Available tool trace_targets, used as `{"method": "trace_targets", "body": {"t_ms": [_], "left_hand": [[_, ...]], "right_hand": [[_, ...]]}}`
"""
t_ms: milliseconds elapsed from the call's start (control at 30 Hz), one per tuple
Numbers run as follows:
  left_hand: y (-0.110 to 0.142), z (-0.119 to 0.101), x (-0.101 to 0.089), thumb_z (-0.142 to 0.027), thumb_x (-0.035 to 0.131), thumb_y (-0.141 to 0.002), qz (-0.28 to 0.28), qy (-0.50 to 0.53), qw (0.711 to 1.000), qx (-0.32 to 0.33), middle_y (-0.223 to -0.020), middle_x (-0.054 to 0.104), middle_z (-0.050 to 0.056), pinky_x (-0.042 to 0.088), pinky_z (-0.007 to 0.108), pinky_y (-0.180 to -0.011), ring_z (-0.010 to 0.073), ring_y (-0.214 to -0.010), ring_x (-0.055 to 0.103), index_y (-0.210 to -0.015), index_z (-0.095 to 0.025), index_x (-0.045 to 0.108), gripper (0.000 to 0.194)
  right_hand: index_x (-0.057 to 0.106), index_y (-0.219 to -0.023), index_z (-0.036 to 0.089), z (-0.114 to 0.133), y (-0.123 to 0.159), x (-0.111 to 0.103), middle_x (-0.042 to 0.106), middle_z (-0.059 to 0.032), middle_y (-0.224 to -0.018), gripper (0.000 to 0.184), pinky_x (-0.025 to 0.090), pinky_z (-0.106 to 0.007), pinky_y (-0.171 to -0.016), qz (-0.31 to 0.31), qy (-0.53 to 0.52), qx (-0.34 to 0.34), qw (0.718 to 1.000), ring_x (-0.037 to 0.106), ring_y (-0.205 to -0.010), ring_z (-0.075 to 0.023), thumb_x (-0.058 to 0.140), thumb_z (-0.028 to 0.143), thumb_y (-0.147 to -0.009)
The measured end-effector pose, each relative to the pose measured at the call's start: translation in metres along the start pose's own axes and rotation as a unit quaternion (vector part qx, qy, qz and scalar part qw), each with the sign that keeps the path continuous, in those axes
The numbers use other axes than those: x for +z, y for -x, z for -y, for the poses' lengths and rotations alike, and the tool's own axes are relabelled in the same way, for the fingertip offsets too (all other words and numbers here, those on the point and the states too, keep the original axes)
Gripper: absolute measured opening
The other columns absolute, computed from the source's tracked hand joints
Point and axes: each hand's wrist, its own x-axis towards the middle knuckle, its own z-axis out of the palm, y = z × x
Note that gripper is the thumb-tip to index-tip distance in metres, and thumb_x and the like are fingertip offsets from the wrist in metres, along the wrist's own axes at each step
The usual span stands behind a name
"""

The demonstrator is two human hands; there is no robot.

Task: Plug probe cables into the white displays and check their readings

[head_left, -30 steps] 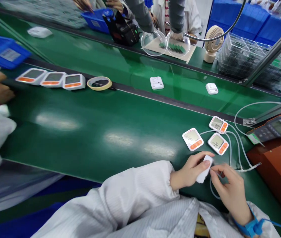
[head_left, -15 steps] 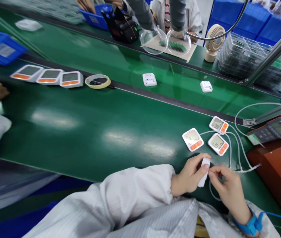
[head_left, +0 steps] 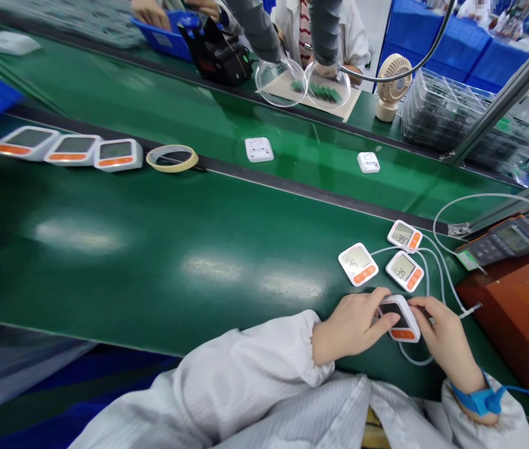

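Observation:
A white blood pressure monitor (head_left: 407, 318) with a dark screen and an orange button strip is between my hands, just above the green work surface. My left hand (head_left: 355, 324) grips its left side, thumb across the screen. Fingers of my right hand (head_left: 446, 337) pinch its right edge, and a blue strap circles that wrist. A pale tube (head_left: 416, 363) loops below the device. Beyond my hands lie three similar monitors with lit screens: a left one (head_left: 358, 264), a near right one (head_left: 404, 271) and a far one (head_left: 404, 236). Tubes run among them.
An orange-brown box (head_left: 516, 305) stands at right, bearing a handheld meter (head_left: 509, 240). Along the dark rail lie a tape roll (head_left: 172, 167) and several monitors (head_left: 118, 154). White housings (head_left: 259, 149) sit on the far strip. Co-workers' hands show at left and behind.
The monitor in my hands has turned from edge-on to screen facing up. My right fingers have moved onto its right edge. A co-worker's hand at left has mostly left the view.

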Motion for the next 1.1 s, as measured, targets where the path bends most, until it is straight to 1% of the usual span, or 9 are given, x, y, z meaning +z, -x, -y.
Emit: {"method": "trace_targets", "body": {"t_ms": [133,233,333,467,567,700,833,967,1100], "left_hand": [[-0.002,0.002,-0.006,-0.047,0.037,-0.098,-0.027,-0.079,0.996,-0.037,-0.070,0.065,0.003,0.045,0.034,-0.062,0.0237,-0.066,0.065,-0.111,-0.016,0.057,0.040],[-0.005,0.006,-0.008,-0.041,0.042,-0.096,-0.038,-0.058,0.997,-0.039,-0.069,0.063,0.002,0.044,0.030,-0.061,0.0194,-0.063,0.062,-0.104,-0.016,0.060,0.032],[-0.008,0.010,-0.005,-0.038,0.053,-0.091,-0.049,0.002,0.998,-0.028,-0.075,0.064,0.001,0.047,0.029,-0.065,0.0177,-0.068,0.063,-0.115,-0.017,0.057,0.032],[-0.008,0.014,0.002,-0.038,0.071,-0.080,-0.042,0.048,0.998,-0.018,-0.097,0.064,0.004,0.050,0.031,-0.075,0.0180,-0.080,0.062,-0.130,-0.019,0.048,0.057],[-0.008,0.013,0.005,-0.037,0.074,-0.079,-0.012,0.047,0.999,-0.024,-0.096,0.062,0.004,0.048,0.032,-0.076,0.0177,-0.080,0.059,-0.119,-0.018,0.054,0.049],[-0.007,0.009,0.005,-0.038,0.069,-0.082,0.005,0.062,0.997,-0.034,-0.084,0.059,0.001,0.043,0.029,-0.069,0.0165,-0.074,0.056,-0.095,-0.017,0.055,0.028],[-0.006,0.008,0.003,-0.039,0.058,-0.090,0.014,0.117,0.991,-0.058,-0.075,0.057,-0.002,0.041,0.027,-0.062,0.0155,-0.068,0.056,-0.102,-0.018,0.050,0.025],[-0.006,0.010,0.002,-0.037,0.064,-0.086,0.055,0.195,0.979,-0.019,-0.091,0.064,0.003,0.048,0.029,-0.067,0.0170,-0.077,0.062,-0.132,-0.019,0.038,0.056],[-0.006,0.014,0.004,-0.028,0.063,-0.086,0.124,0.294,0.948,-0.005,-0.091,0.065,0.005,0.052,0.028,-0.061,0.0146,-0.067,0.064,-0.150,-0.022,0.014,0.081]], "right_hand": [[0.066,-0.098,0.021,-0.006,-0.004,0.015,0.069,-0.0049,-0.094,0.021,0.050,-0.036,-0.080,0.016,0.012,-0.010,1.000,0.065,-0.087,-0.0228,0.046,0.028,-0.098],[0.066,-0.100,0.020,-0.007,-0.007,0.022,0.069,-0.0068,-0.097,0.023,0.051,-0.037,-0.081,0.021,0.007,-0.006,1.000,0.065,-0.088,-0.0234,0.043,0.025,-0.097],[0.065,-0.102,0.019,-0.007,-0.006,0.023,0.069,-0.0076,-0.099,0.024,0.052,-0.036,-0.080,0.013,-0.009,0.002,1.000,0.065,-0.088,-0.0226,0.042,0.025,-0.098],[0.066,-0.102,0.020,-0.005,-0.002,0.020,0.066,-0.0106,-0.112,0.025,0.051,-0.037,-0.088,-0.051,-0.014,-0.007,0.999,0.063,-0.102,-0.0246,0.045,0.032,-0.098],[0.068,-0.102,0.020,-0.002,0.005,0.016,0.066,-0.0105,-0.109,0.029,0.052,-0.037,-0.088,-0.096,-0.017,0.016,0.995,0.064,-0.102,-0.0246,0.045,0.037,-0.100],[0.065,-0.115,0.020,0.002,0.015,0.010,0.069,-0.0056,-0.088,0.038,0.053,-0.031,-0.068,0.004,-0.074,0.059,0.995,0.065,-0.069,-0.0196,0.036,0.042,-0.103],[0.047,-0.138,0.019,0.003,0.021,0.013,0.068,-0.0026,-0.083,0.048,0.052,-0.029,-0.061,0.095,-0.139,0.071,0.983,0.063,-0.065,-0.0193,0.050,0.046,-0.099],[0.039,-0.140,0.018,0.003,0.020,0.024,0.064,0.0013,-0.071,0.053,0.051,-0.027,-0.057,0.089,-0.232,0.102,0.963,0.061,-0.059,-0.0174,0.055,0.045,-0.097],[0.039,-0.139,0.019,-0.002,0.021,0.033,0.066,-0.0018,-0.083,0.051,0.051,-0.025,-0.055,0.069,-0.324,0.104,0.938,0.060,-0.059,-0.0148,0.055,0.045,-0.098]]}}
